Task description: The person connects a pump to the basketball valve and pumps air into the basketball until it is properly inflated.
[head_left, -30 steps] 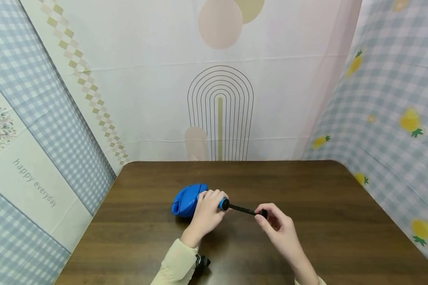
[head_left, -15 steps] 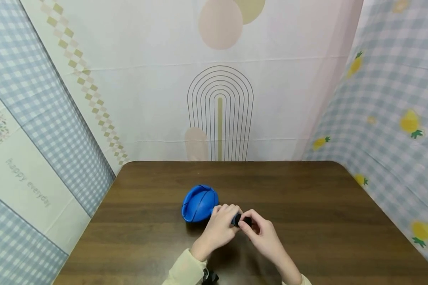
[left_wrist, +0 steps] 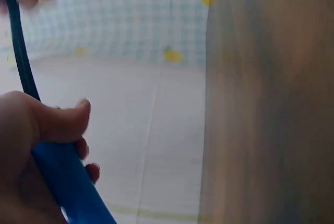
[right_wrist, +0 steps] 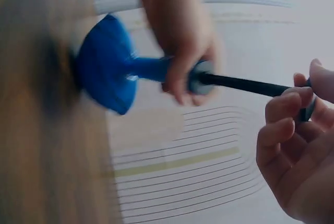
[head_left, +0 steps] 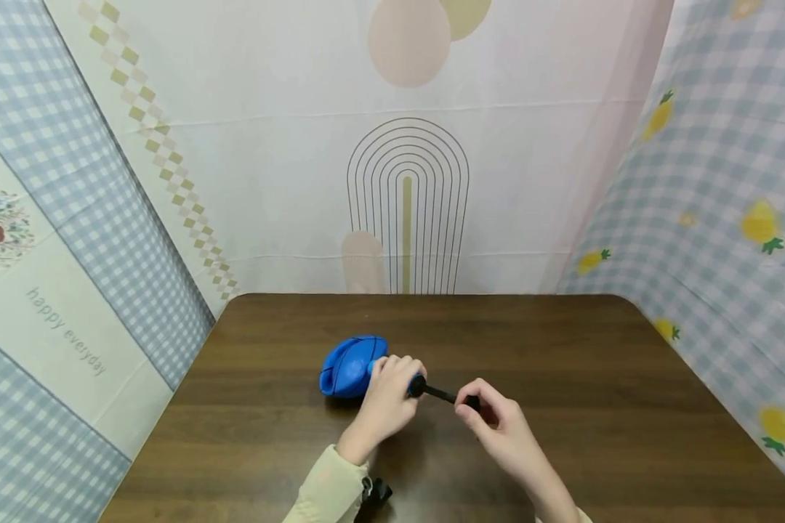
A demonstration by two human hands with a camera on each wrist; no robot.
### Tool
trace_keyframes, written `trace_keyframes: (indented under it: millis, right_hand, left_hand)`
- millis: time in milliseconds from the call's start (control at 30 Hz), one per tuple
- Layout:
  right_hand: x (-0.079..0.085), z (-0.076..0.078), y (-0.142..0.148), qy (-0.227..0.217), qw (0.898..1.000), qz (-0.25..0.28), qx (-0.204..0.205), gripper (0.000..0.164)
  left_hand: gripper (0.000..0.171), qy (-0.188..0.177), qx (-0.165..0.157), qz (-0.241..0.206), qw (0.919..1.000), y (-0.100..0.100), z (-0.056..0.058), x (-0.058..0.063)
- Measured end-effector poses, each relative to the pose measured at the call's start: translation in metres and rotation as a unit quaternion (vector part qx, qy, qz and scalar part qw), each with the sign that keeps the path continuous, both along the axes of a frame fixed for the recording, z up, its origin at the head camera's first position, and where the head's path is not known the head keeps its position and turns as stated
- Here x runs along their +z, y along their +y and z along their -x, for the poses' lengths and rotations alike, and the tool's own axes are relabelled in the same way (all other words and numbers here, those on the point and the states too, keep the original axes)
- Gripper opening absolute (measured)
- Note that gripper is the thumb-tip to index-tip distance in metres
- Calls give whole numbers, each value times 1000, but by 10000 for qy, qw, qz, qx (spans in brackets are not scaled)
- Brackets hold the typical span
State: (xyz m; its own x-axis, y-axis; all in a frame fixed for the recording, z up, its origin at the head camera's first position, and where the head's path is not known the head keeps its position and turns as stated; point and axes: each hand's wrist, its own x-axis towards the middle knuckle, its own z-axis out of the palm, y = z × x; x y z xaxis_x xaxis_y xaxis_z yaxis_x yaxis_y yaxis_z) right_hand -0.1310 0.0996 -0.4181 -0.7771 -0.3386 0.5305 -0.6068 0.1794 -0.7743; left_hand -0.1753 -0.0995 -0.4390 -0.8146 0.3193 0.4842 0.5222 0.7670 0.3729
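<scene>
A half-collapsed blue ball [head_left: 349,369] with black seam lines lies on the table, its side caved in. From it, a small hand pump with a blue barrel [left_wrist: 73,185] points toward the right. My left hand [head_left: 386,399] grips that barrel just beside the ball, fingers wrapped over it. A thin black plunger rod [head_left: 440,394] sticks out of the barrel's dark end cap [right_wrist: 201,77]. My right hand [head_left: 506,432] pinches the black handle at the rod's far end between thumb and fingers, mostly hiding it.
The brown wooden table [head_left: 595,363] has a patterned cloth [head_left: 288,189] behind it and checked cloths [head_left: 706,240] at its sides. A black strap piece [head_left: 376,495] hangs at the left cuff, close over the tabletop.
The plunger was out, then was pushed fully into the barrel, and is drawn out again. My hands came together and parted; the ball and pump shifted right, then back left.
</scene>
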Motion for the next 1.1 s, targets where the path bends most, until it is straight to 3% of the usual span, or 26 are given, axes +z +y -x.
trace_keyframes:
  millis: [100,200,367,467,567,733,933,1100]
  right_hand:
    - [-9,6,-9,-32,9998,-186,99,7]
    - [-20,11,-15,14,9993,-382,-50,10]
    - [-27,14,-17,73,9974,-565,-436,12]
    - [-21,10,-13,351,9962,-505,-622,16]
    - [-6,0,-5,542,9951,-297,-772,20]
    - [14,-13,4,702,9953,-101,-664,23]
    - [-1,7,-17,1019,9919,-538,-529,17]
    - [-16,20,-29,669,9930,-863,-462,10]
  left_hand:
    - [28,110,-183,148,9997,9,-9,-5]
    - [25,29,-461,156,9988,14,-13,-10]
    - [25,-147,-857,297,9958,8,-6,-13]
    - [26,-85,-941,434,9946,1,4,-13]
    - [26,10,-811,341,9961,-4,12,-11]
    - [29,45,-692,35,9976,-6,16,-7]
    - [24,39,-1042,-214,9943,0,7,-11]
    - [19,107,-1101,-43,9939,3,2,-15]
